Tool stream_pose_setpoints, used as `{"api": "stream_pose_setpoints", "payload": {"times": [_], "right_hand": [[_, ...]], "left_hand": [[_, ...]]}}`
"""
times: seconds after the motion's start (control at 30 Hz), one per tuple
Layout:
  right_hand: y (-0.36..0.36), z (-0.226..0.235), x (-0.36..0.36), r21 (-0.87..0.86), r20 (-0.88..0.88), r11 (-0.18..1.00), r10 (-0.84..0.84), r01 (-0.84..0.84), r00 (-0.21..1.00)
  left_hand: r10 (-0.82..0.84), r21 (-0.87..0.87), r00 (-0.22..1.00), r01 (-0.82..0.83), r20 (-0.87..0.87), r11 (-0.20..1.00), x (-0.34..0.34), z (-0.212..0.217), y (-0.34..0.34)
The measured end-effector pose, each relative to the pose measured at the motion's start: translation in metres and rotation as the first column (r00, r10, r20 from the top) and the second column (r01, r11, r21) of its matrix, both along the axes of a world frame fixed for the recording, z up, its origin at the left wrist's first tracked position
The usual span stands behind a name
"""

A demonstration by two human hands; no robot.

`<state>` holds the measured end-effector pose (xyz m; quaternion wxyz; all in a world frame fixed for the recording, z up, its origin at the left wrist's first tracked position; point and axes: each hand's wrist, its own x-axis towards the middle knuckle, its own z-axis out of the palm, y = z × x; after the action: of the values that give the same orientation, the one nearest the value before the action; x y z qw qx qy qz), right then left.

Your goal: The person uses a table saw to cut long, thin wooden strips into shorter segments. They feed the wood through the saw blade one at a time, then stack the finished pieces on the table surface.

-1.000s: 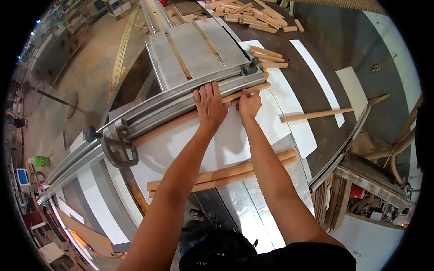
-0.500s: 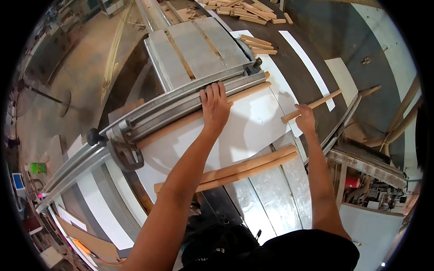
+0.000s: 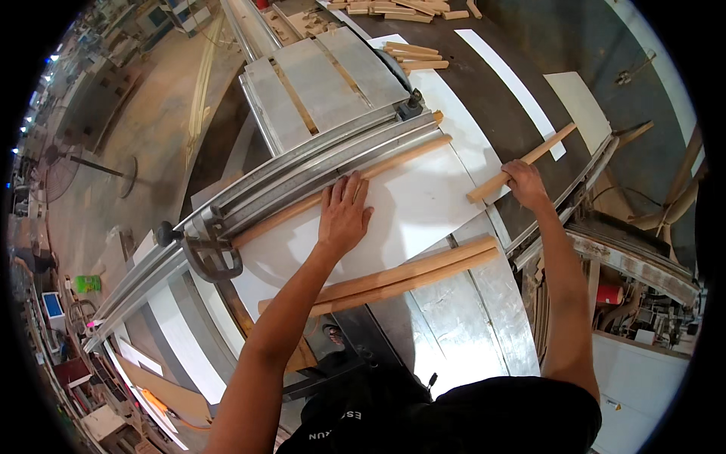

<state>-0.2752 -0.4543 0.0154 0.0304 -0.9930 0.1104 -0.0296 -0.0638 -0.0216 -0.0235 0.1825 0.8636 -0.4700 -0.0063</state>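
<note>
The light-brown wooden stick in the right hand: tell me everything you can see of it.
The long, slender, light-brown wooden stick looks straight, with both ends showing. The right hand grips it near the middle, hiding that stretch. It slants away to the right, crossing over a narrow flat white strip; whether it rests on anything is unclear.

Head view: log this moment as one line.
Left hand: spread across long wooden strip beside metal fence | Right hand: gripping separate wooden stick | Nearby: two wooden strips side by side
</note>
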Motion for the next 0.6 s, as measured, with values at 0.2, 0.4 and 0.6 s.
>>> {"api": "stream_pose_setpoints", "payload": {"times": [0.2,0.4,0.6], "right_hand": [[0.065,0.07,0.019,0.118,0.21,0.981,0.129,-0.156,0.969],[0.164,0.055,0.081,0.207,0.248,0.89,0.353,-0.406,0.902],[0.293,0.005,0.128,0.288,0.272,0.806,0.448,-0.517,0.851]], "left_hand": [[-0.102,0.032,0.983,0.109,-0.155,0.994,-0.064,0.028,0.011],[-0.106,-0.094,0.941,0.079,-0.322,0.992,-0.138,0.023,0.056],[0.57,-0.329,0.582,-0.807,-0.58,0.49,-0.101,0.038,0.107]]}}
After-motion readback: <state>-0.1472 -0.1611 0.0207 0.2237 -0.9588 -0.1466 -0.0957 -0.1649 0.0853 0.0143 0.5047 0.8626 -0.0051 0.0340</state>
